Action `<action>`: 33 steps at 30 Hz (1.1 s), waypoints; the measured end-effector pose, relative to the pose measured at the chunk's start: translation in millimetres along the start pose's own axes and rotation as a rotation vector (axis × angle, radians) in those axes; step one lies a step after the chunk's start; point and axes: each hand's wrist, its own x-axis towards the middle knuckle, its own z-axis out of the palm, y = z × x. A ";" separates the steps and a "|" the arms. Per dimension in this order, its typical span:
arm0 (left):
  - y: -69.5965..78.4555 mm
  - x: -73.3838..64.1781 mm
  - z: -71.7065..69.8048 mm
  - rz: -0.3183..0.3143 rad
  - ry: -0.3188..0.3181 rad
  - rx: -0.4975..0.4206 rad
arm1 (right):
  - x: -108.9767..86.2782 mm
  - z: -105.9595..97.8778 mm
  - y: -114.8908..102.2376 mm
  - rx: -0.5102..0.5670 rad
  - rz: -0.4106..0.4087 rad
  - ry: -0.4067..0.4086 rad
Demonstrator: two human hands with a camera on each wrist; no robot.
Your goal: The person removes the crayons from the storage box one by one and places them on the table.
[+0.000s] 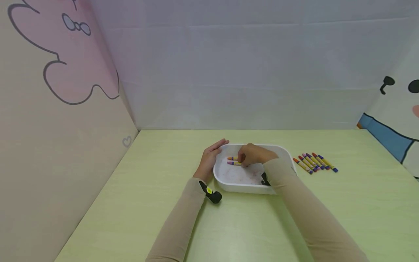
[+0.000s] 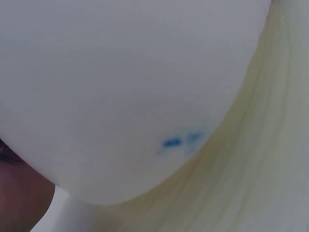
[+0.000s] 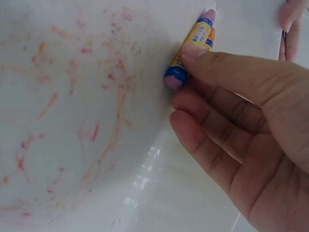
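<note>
My right hand point(image 1: 255, 154) reaches into a white tray point(image 1: 252, 189) and pinches a pink crayon point(image 3: 195, 41) between thumb and fingers, close over the tray floor. An orange crayon point(image 1: 231, 158) lies right beside the pink one, partly hidden behind it in the right wrist view. Both have yellow and blue wrappers, and their tips point left in the head view. With fingers straight, my left hand point(image 1: 207, 160) rests against the tray's left end, its thumb at the rim. The left wrist view is mostly filled by the white tray wall point(image 2: 120, 96), with a small blue mark on it.
Right of the tray, several crayons point(image 1: 307, 164) lie in a slanted row on the pale green table point(image 1: 157, 153). Orange and red scribbles stain the tray floor point(image 3: 53, 121). A pale back panel point(image 1: 248, 72) and printed side panels point(image 1: 65, 153) surround the table.
</note>
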 end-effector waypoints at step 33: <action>0.4 1.0 2.0 -0.009 0.018 -0.013 | -33.1 -44.9 9.2 0.060 -0.009 -0.012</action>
